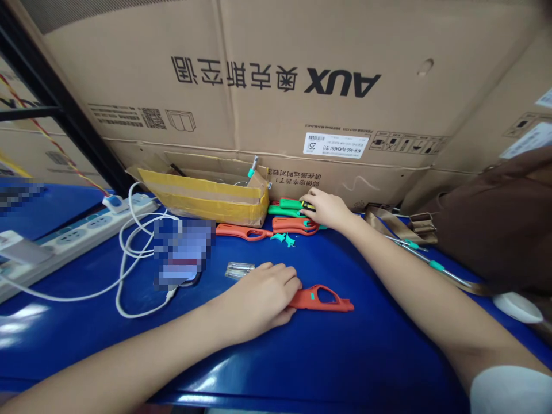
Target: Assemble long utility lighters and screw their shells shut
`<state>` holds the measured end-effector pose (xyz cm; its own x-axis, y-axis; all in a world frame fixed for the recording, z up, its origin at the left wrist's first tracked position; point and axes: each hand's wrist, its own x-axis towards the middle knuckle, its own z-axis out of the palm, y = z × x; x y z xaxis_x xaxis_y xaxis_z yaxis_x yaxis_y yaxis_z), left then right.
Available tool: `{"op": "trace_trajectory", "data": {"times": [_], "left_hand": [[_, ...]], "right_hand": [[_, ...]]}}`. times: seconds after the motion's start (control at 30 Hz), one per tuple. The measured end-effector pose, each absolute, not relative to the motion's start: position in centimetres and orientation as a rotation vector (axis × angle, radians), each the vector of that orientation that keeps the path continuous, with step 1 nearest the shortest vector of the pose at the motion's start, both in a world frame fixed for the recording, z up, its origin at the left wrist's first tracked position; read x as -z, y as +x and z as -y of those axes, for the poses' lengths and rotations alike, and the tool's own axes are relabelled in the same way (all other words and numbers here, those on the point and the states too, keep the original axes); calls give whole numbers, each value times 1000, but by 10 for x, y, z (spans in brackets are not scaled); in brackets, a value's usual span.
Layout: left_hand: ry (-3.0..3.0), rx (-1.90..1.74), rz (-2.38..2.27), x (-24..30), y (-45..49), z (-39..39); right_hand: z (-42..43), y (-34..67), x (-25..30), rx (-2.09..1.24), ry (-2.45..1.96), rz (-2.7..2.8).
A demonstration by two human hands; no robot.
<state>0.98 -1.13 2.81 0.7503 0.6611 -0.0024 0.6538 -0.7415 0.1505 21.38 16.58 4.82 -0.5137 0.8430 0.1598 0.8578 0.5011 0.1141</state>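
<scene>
My left hand (263, 293) lies curled on the blue table (328, 356), its fingers closed on one end of an orange plastic handle piece (324, 299). A small clear plastic part (240, 269) lies just above that hand. My right hand (325, 208) reaches to the back of the table and its fingers close on a green tool with a black-and-yellow end (295, 204). Under and beside it lie more orange handle pieces (294, 225) and a longer orange one (241, 232). Small green bits (282, 238) are scattered in front of them.
A taped open cardboard box (207, 198) stands at the back, against a large AUX carton (276, 86). At the left are a power strip (77, 230), white cables (129, 270) and a blurred phone (183, 253). On the right rest a brown bag (500, 224), metal rods (431, 264) and a white mouse (517, 306).
</scene>
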Motion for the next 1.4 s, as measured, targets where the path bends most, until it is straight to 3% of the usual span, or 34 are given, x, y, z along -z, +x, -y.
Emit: {"op": "trace_trajectory", "data": {"times": [0.23, 0.47, 0.87, 1.03, 1.23, 1.4], "left_hand": [[2771, -176, -1033, -19, 13, 8], [2743, -178, -1104, -19, 11, 7], [2653, -79, -1245, -36, 9, 6], [2537, -179, -1147, -22, 12, 6], [2484, -273, -1085, -7, 14, 3], [2471, -339, -1088, -4, 12, 2]], "right_hand": [[-138, 222, -42, 268, -1288, 2682], [-94, 240, -25, 37, -988, 2886], [-43, 264, -28, 47, -1093, 2776], [-17, 274, -31, -176, -862, 2880], [-16, 278, -32, -390, -972, 2885], [-18, 285, -36, -347, -981, 2877]]}}
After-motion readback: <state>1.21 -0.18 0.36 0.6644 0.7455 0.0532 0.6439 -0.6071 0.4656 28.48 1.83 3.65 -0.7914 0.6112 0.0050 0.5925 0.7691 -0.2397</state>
